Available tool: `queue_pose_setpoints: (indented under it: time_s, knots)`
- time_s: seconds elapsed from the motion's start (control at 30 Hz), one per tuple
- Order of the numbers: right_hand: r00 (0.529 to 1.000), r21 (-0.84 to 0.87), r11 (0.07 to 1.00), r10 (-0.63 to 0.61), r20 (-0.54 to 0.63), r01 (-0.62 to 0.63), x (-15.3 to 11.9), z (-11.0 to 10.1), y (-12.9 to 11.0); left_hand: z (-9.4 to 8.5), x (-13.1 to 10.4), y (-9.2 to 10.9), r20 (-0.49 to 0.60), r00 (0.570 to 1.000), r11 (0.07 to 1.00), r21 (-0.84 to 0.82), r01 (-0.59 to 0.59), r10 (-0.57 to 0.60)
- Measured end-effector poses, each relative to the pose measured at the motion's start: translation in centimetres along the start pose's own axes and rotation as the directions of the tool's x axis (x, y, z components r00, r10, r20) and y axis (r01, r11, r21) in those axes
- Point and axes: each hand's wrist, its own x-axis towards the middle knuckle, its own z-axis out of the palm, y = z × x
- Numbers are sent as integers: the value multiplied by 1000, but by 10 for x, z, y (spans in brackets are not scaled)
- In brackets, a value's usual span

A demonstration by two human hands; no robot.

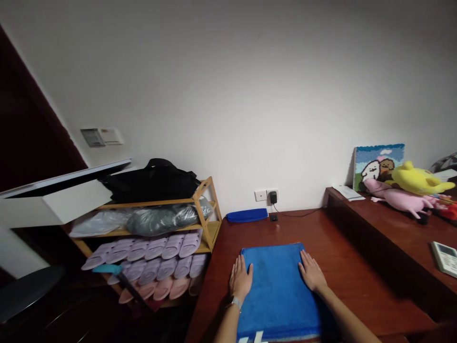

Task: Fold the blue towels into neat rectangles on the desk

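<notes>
A blue folded cloth [276, 290], squarish and fuzzy like a towel, lies flat on the reddish-brown desk [342, 267]. On its left edge rests my left hand [241, 278], palm down with the fingers stretched away from me; a watch [234, 302] is on that wrist. My right hand [312, 271] lies flat along the opposite edge, its fingers extended too. White tags [257, 337] poke out at the cloth's near edge, partly cut off by the frame.
Behind the cloth lies a rolled dark-blue item [247, 216] beside a plugged-in adapter [273, 196]. A raised ledge [389, 228] on the right bears plush toys [403, 197] and a calculator-like device [445, 258]. Left of the desk stands a shoe rack [209, 200] with several slippers [155, 247].
</notes>
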Motion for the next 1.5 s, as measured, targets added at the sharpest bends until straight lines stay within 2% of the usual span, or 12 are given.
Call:
queue_pose_setpoints:
  time_s: [0.27, 0.47, 0.57, 0.67, 0.77, 0.83, 0.93, 1.0, 1.17, 1.23, 1.33, 1.5]
  knots:
    - [999, -21, 1000, 23, 35, -23, 33, -17, -6, 7, -1, 2, -39, 999, 998, -58, -13, 11]
    - [1000, -14, 1000, 7, -1, -7, 39, -3, -5, 14, 1, -8, -37, 999, 999, -37, -8, 7]
    - [1000, -4, 1000, -1, -21, 1, 38, 1, -3, 7, 5, -8, -25, 1000, 1000, 0, 8, -8]
    - [1000, 19, 1000, -3, -23, 4, 37, -1, -3, -5, 11, 15, -110, 993, 999, 19, -28, 30]
    - [1000, 21, 1000, 1, -18, -1, 37, -5, -5, -12, 15, 64, -158, 952, 963, -27, -269, 261]
    - [1000, 8, 1000, 3, -15, -3, 37, -5, -5, -8, 18, 98, -112, 906, 906, -72, -417, 408]
    - [1000, 1, 1000, 0, -19, 0, 37, -2, -4, 1, 25, 117, -8, 912, 906, -106, -409, 411]
    - [1000, 4, 1000, -2, -25, 2, 38, 0, -2, 5, 32, 102, 50, 940, 939, -96, -331, 337]
    - [1000, 6, 1000, -2, -25, 3, 38, -1, -2, -4, 54, 26, 77, 971, 973, -73, -219, 224]
    - [1000, 1, 1000, 2, -18, -2, 37, -3, -3, -8, 60, 4, 84, 973, 974, -83, -209, 216]
    - [1000, 4, 1000, 5, -19, -5, 37, -4, -3, -6, 65, -11, 92, 971, 971, -111, -212, 223]
    - [1000, -5, 1000, 9, -21, -9, 38, -3, -2, 3, 68, -13, 85, 969, 963, -158, -218, 234]
